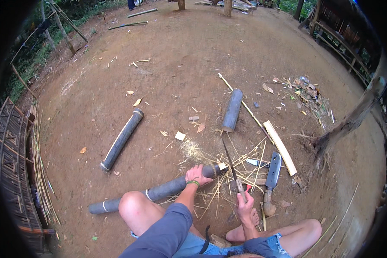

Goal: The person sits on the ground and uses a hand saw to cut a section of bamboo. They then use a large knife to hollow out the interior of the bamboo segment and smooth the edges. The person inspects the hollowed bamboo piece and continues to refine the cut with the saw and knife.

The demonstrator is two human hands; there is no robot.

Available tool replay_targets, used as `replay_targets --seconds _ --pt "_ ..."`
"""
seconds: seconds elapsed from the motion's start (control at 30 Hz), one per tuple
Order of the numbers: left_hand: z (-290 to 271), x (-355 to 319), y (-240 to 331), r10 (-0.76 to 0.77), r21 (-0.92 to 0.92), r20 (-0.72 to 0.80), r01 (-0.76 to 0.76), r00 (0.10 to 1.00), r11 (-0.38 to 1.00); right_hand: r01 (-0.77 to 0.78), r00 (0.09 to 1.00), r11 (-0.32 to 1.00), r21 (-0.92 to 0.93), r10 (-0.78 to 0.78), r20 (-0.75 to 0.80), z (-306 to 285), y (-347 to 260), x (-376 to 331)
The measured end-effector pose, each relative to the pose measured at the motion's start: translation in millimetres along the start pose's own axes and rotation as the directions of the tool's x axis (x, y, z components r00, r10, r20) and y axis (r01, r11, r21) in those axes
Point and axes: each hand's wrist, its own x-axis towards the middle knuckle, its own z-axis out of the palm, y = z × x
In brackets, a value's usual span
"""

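My left hand (197, 175) is wrapped round a long dark bamboo tube (167, 188), near its right end. The tube lies slantwise on the ground, in front of my bent left knee, and has pale rings. At its right end there is a notched, pale cut (222, 166). In my right hand (245, 206) is a long knife (231, 164); its narrow dark blade points away from me, just right of the tube's end. Thin bamboo strips (219, 189) lie scattered beneath. To the right rests a broad chopping knife (273, 172) with a wooden handle.
Shorter bamboo sections lie at left (122, 139) and ahead (233, 109). A split bamboo piece (280, 147) and a thin stick (247, 107) are at right, before a tree trunk (352, 120). A woven bamboo panel (13, 167) stands far left. Leaf litter (307, 92) is piled beyond.
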Motion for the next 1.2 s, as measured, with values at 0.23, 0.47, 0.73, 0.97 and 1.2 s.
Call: replay_targets --seconds 0.23,0.47,0.73,0.97,1.2 --pt "-2 1 -2 0.016 -0.006 -0.027 -0.016 0.999 1.000 -0.056 0.998 0.998 0.028 0.057 -0.030 7 -4 0" --pt "-7 -1 2 0.001 0.019 -0.006 0.000 1.000 1.000 -0.006 1.000 0.999 0.052 0.007 -0.019 6 0 4" --pt "-6 1 1 -0.020 0.015 0.020 0.019 1.000 1.000 -0.061 0.997 0.995 0.074 0.063 -0.036 2 -3 1" --pt "-9 1 8 -0.036 0.022 0.045 0.035 0.998 0.999 -0.063 0.998 0.996 0.070 0.065 -0.026 0 2 1" --pt "-15 1 9 -0.059 0.042 0.071 0.056 0.996 0.998 -0.093 0.995 0.981 0.170 0.100 -0.032 6 -5 -1"
